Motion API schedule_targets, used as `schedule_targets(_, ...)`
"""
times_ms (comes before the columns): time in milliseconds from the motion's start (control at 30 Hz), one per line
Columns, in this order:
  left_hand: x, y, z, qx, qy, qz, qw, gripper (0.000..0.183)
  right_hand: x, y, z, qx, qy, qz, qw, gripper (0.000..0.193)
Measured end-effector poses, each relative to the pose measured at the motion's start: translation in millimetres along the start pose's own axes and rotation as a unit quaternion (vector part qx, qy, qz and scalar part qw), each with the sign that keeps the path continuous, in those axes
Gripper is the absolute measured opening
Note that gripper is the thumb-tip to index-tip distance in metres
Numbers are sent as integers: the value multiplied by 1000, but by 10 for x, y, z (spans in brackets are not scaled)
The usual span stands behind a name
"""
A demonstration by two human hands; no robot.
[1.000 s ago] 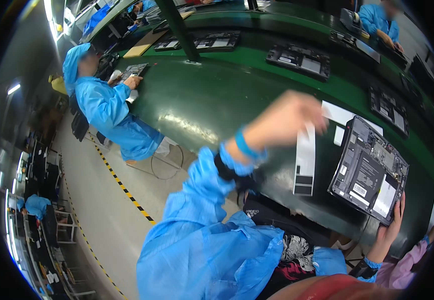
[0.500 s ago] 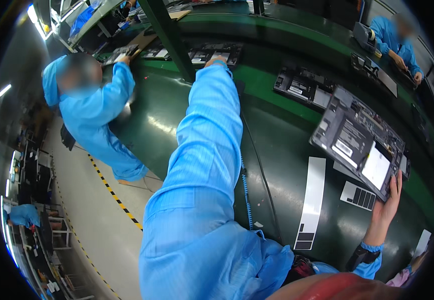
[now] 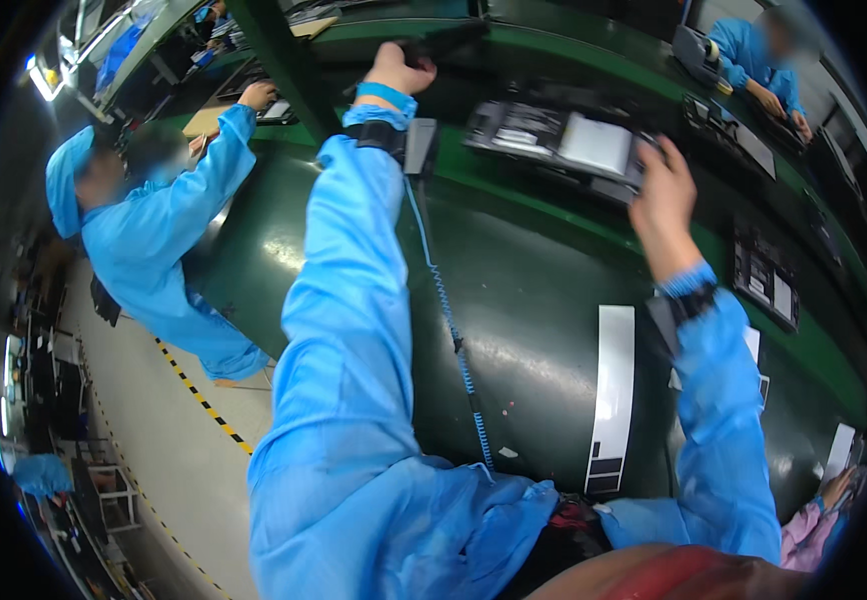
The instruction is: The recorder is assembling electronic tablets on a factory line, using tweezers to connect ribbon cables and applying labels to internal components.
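My left hand [image 3: 392, 75] reaches to the far side of the bench, with a turquoise band and a dark strap at its wrist. Its fingers grip a dark flat panel [image 3: 446, 42], smeared by motion and seen nearly edge-on, so its kind is unclear. My right hand [image 3: 666, 195] holds the right end of an open laptop base [image 3: 524, 135], thumb and fingers at its edge. That base has a black battery and a silvery-white block, and it is over the far green ledge. A blue coiled cord [image 3: 444, 300] hangs from a grey clip block [image 3: 421, 146] beside my left wrist.
On the green bench [image 3: 514, 330] lies a long white strip [image 3: 614, 390] with black rectangles. Another laptop base [image 3: 766, 280] sits at the right. A green post [image 3: 279, 65] stands left of my left hand. Co-workers in blue [image 3: 169, 225] are at the left; a pink sleeve [image 3: 809, 535] shows lower right.
My right hand has carried the laptop base up and left, from the right of the bench to the far ledge. My left hand has moved left and away, now with a dark panel raised.
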State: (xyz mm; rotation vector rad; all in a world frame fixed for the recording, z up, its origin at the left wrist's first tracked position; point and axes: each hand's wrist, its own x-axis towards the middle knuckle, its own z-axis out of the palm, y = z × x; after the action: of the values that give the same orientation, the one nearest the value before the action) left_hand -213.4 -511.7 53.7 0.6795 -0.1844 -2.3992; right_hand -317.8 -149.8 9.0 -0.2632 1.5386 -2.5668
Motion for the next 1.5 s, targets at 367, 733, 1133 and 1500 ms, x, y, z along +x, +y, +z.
schedule_targets(367,-1924,-799,43,221,-188,92,953,21,81,939,1301,-157,-269,153,938,29)
schedule_targets(733,-2446,-2579,-1112,489,-447,71,746,58,-628,-1114,-1137,107,-94,175,974,24)
schedule_targets(1133,-72,-1573,-600,780,72,120,610,69,-1925,-2415,-4899,-127,161,149,967,29)
schedule_targets(1500,-525,-864,-490,501,-68,-18,863,26,-2008,-1864,-4414,-342,-1,50,938,52)
